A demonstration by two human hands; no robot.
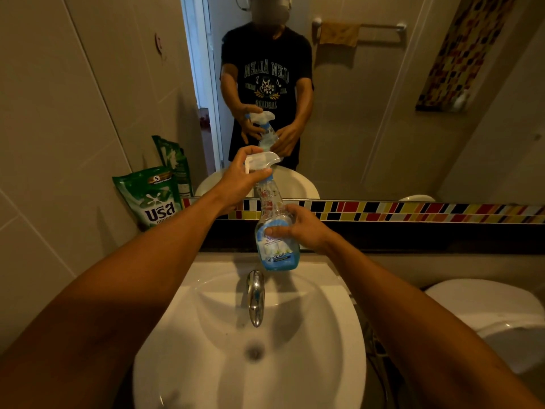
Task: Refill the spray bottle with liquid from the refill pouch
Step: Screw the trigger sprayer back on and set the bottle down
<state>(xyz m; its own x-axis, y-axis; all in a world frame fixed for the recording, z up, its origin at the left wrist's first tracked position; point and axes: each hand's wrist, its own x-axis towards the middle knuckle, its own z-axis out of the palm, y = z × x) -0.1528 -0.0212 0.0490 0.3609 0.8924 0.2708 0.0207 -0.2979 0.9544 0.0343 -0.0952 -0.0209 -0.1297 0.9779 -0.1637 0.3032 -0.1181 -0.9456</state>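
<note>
Above sink (295,335), spray bottle (275,246), left hand (239,180) on trigger head, right hand (300,228) gripping body

The clear spray bottle (274,231), with its blue label and white trigger head, is hanging nearly upright just above the sink (324,335), a little blue liquid sitting at its bottom. The green refill pouch (150,199) is standing upright beyond the sink's left side.
</note>
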